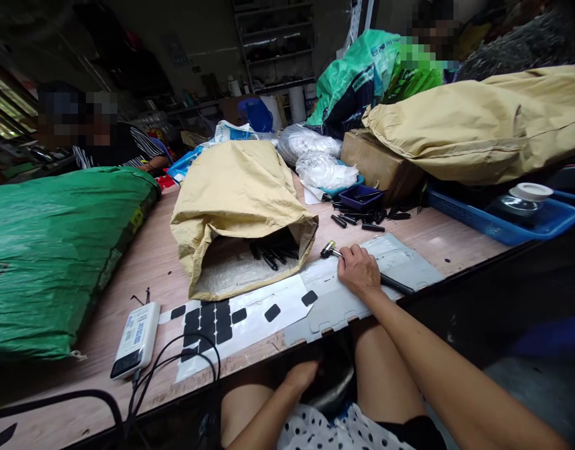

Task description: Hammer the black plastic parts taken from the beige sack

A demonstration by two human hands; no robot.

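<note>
My right hand is wrapped round the shaft of a small hammer, which lies over a grey board at the table's front edge. Its head points left and its black handle points right. Below the table edge, over my lap, my left hand reaches into a metal bowl; its fingers are hidden in shadow. Left of the board, a white sheet bears several black rounded patches. Behind it, an open tan sack shows black pen-like pieces inside.
A white power bank with black cables sits front left, beside a big green sack. More black pieces lie near a purple tray and cardboard box. A blue tray stands right. Two people are across the table.
</note>
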